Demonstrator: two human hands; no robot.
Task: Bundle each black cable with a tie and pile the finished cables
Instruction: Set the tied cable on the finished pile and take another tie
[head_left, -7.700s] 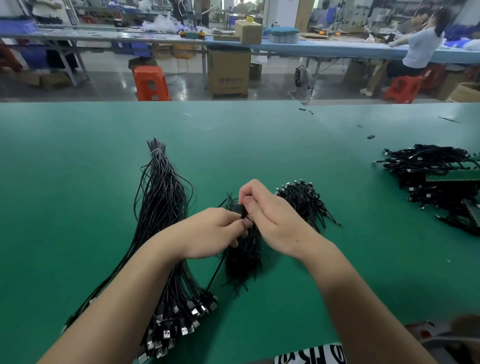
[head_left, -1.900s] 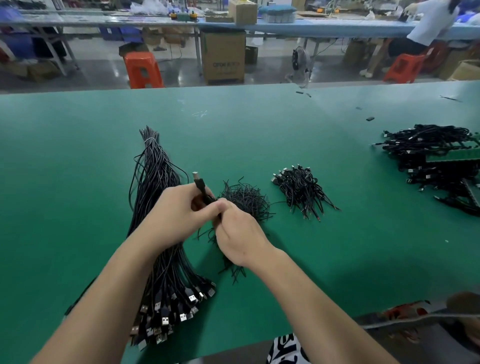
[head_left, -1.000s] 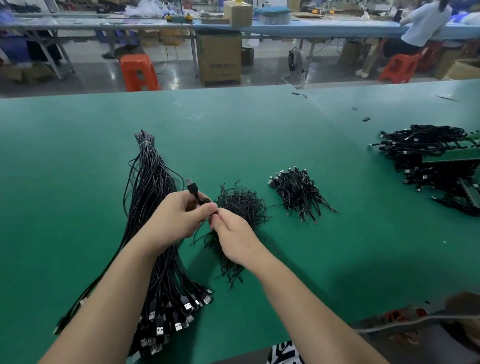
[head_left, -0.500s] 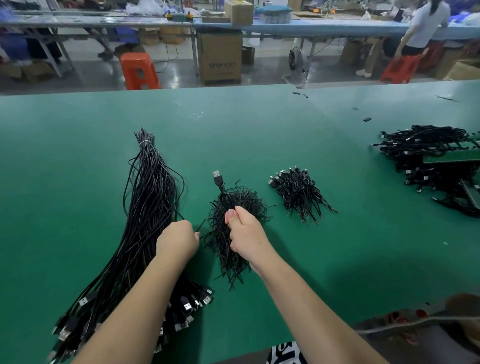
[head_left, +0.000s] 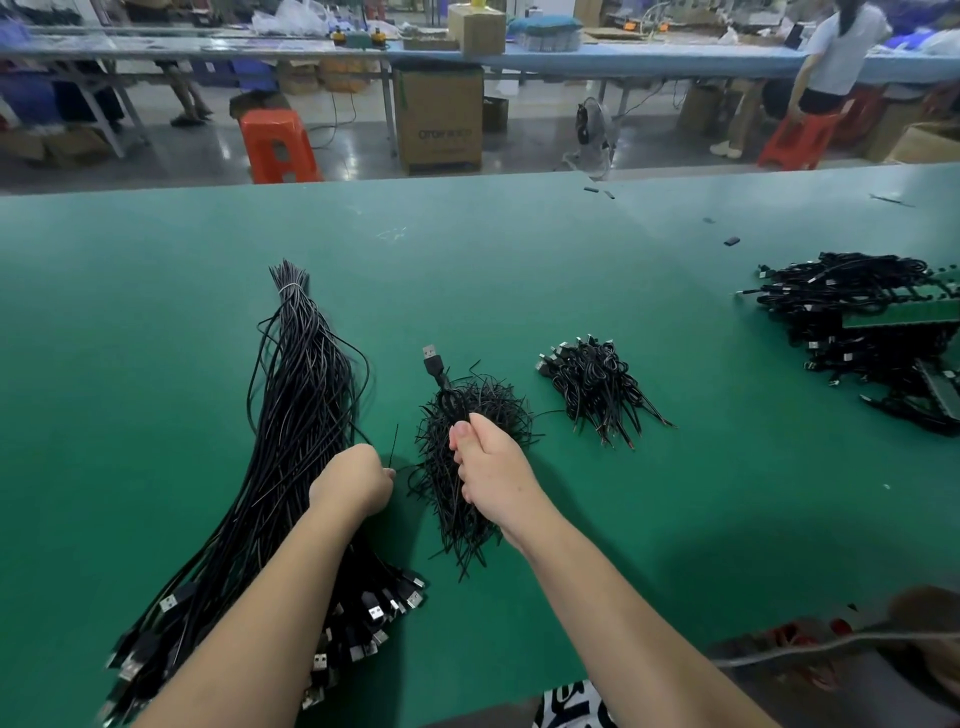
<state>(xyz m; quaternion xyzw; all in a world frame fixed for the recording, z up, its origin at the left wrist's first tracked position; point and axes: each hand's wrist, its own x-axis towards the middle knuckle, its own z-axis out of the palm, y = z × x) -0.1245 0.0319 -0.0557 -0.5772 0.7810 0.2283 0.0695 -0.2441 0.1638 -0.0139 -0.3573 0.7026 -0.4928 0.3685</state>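
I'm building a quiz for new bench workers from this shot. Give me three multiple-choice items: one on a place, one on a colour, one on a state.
1. Where does the small pile of finished cables lie relative to the heap of ties?
A. To its right
B. To its left
C. On top of it

2. What colour is the table?
A. Grey
B. Green
C. White

3. What is the left hand doing?
A. Lying flat and open on the table
B. Lifting a cardboard box
C. Curled, pinching a thin black tie

Key: 1 A, the pile sits right of the ties. 2 B, the surface is green throughout. 3 C, a tie sticks up from its closed fingers.
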